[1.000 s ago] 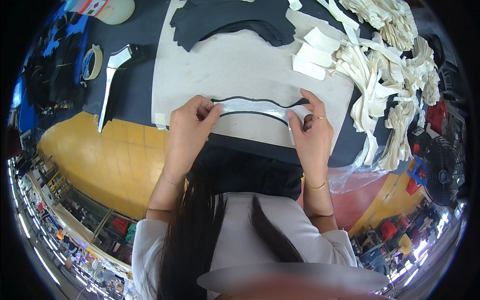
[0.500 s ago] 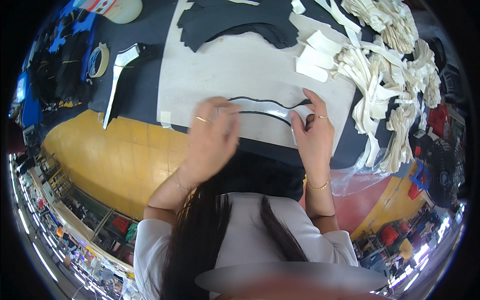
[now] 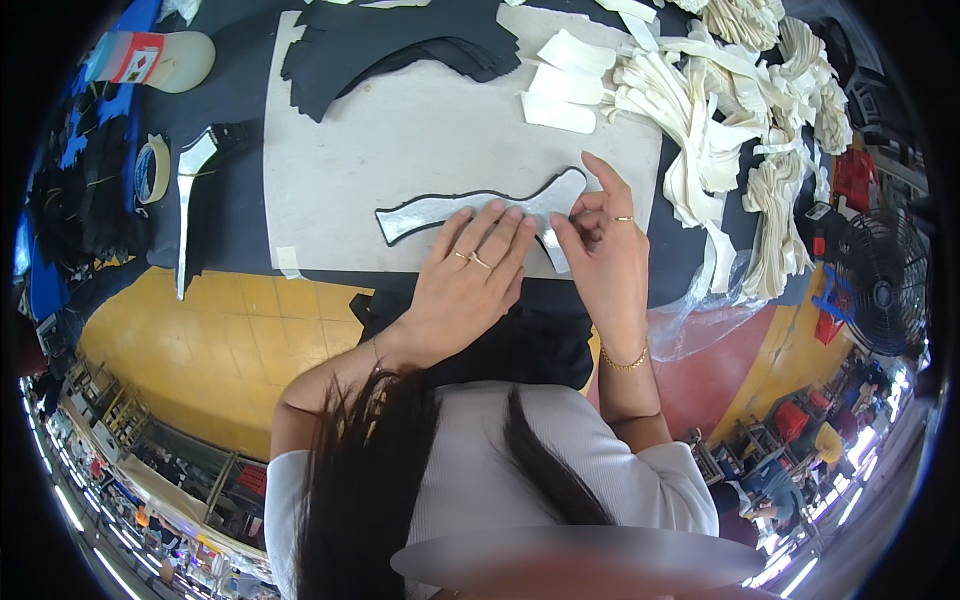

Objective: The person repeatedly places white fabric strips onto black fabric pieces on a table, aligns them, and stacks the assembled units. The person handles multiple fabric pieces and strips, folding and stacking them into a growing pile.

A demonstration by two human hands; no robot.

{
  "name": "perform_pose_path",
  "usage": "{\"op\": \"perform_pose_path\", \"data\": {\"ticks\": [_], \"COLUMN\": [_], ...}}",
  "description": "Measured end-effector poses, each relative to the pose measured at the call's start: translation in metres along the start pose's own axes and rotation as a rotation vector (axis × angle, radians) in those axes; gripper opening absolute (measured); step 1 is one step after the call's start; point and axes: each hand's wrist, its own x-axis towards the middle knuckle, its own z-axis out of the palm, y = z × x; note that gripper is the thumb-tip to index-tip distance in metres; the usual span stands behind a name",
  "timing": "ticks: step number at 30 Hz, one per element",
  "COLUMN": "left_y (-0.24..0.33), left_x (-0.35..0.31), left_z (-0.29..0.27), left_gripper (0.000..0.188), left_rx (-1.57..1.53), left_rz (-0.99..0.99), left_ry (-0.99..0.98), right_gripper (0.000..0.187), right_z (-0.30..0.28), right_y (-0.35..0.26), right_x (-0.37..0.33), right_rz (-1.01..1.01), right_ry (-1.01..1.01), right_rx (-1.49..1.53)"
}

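Note:
A curved silver template with a black edge (image 3: 410,221), forked at its right end, lies on the pale board (image 3: 340,160). My left hand (image 3: 475,265) rests flat across its middle, fingers stretched out, pressing it from above. At the forked end my right hand (image 3: 600,240) pinches the template's edge between thumb and bent fingers, with the index finger raised. My fingertips partly hide that end. Farther back on the board lies a stack of black cut fabric pieces (image 3: 400,45).
Cream fabric pieces (image 3: 568,85) and bunched cream strips (image 3: 690,140) lie to the right. On the left are a second silver template (image 3: 193,160), a tape roll (image 3: 152,170) and a jar of pale paste (image 3: 175,62). A black fan (image 3: 882,290) stands at far right.
My left hand has come down flat onto the template, whose whole left end now shows. The right hand stays at the forked end. The view has shifted, so the table's things appear farther left.

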Motion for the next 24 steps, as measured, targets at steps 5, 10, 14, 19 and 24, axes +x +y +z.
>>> {"op": "perform_pose_path", "data": {"ticks": [5, 10, 14, 19, 24], "left_y": [0.001, 0.003, 0.004, 0.005, 0.009], "left_x": [0.001, 0.002, 0.001, 0.000, 0.002], "left_z": [0.003, 0.007, 0.008, 0.010, 0.012], "left_gripper": [0.059, 0.060, 0.061, 0.061, 0.061], "left_rx": [0.033, 0.072, 0.076, 0.116, 0.151], "left_rz": [0.000, -0.007, -0.010, -0.002, 0.027], "left_ry": [0.015, 0.011, -0.016, -0.047, -0.012], "right_gripper": [0.067, 0.064, 0.064, 0.063, 0.059], "right_z": [0.000, 0.001, 0.004, -0.003, -0.004], "right_y": [0.005, 0.008, 0.008, 0.009, 0.018], "right_x": [-0.003, -0.005, -0.006, -0.006, 0.008], "right_rz": [-0.012, -0.016, -0.068, -0.186, -0.205], "right_ry": [-0.011, 0.001, 0.008, 0.020, 0.069], "right_rx": [-0.001, 0.026, -0.041, -0.210, -0.207]}}
